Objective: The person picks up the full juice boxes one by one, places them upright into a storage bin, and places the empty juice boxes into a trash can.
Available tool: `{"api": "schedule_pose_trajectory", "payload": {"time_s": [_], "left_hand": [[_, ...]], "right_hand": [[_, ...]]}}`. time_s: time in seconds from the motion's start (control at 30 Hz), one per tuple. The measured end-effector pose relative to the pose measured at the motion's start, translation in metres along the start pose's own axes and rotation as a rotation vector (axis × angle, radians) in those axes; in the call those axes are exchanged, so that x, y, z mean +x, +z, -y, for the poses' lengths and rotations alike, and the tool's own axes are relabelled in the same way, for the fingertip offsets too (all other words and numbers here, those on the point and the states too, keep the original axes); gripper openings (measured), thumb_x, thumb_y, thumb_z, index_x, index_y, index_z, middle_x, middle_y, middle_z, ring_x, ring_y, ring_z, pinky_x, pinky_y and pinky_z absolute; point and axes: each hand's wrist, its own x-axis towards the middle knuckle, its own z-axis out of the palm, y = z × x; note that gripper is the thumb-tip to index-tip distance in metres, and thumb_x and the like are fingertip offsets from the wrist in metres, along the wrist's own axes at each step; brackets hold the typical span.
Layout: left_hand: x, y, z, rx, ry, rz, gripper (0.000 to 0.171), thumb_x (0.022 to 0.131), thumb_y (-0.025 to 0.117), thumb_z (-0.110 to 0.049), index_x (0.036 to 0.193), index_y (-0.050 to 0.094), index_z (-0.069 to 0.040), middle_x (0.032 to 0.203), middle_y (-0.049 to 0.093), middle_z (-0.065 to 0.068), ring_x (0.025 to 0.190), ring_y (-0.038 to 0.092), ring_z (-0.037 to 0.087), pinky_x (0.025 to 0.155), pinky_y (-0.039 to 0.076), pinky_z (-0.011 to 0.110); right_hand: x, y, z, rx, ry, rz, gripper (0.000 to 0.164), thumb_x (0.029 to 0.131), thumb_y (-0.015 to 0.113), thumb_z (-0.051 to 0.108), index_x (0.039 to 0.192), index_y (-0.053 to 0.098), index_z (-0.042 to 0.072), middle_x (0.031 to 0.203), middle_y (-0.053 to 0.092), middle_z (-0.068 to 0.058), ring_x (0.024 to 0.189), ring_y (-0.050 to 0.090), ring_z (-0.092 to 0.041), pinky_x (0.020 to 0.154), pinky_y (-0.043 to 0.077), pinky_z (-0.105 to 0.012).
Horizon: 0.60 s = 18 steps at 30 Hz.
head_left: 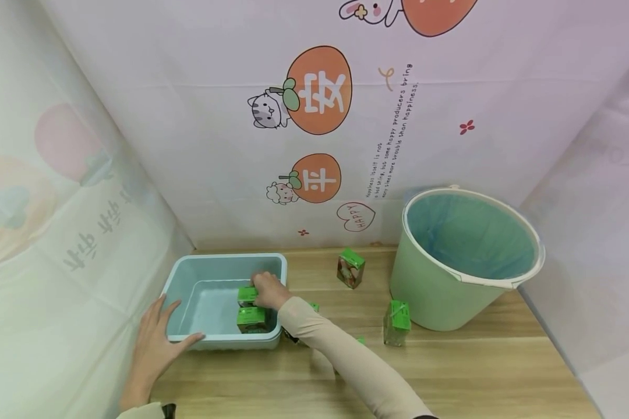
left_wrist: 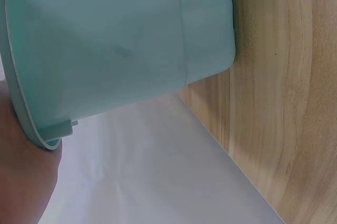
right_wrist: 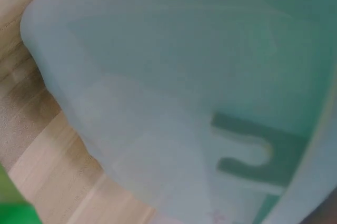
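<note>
The cartons (head_left: 251, 316) should be light but crushable, best held by opposite sides, with left hand (head_left: 157, 342) spread against the tub (head_left: 225, 337) and right hand (head_left: 271, 291) unclear in grip.

From the middle of the table (head_left: 451, 372), the tub (head_left: 212, 308), two cartons (head_left: 251, 316) inside at its three o'clock, lies at ten, a back carton (head_left: 350, 269) at twelve, the bucket (head_left: 432, 291) at two.

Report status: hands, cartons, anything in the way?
Left hand touching blue tub. Right hand inside tub, grip unclear. Two green-topped cartons visible inside. Right sleeve partly hides other cartons.
</note>
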Motion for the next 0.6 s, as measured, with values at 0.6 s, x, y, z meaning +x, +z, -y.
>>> {"api": "schedule_pose_trajectory", "payload": {"time_s": [0.6], "left_hand": [[0.0,0.0,0.001,0.003,0.002,-0.011,0.097,0.077,0.092,-0.048,0.151,0.049,-0.002,0.166,0.024,0.034,0.148,0.023,0.058,0.106,0.03,0.08]], "right_hand": [[-0.006,-0.012,0.004,-0.008,-0.007,-0.015,0.052,0.089,0.084,0.004,0.138,0.067,0.001,0.134,0.07,-0.014,0.113,0.068,-0.019,0.092,0.056,-0.024]]}}
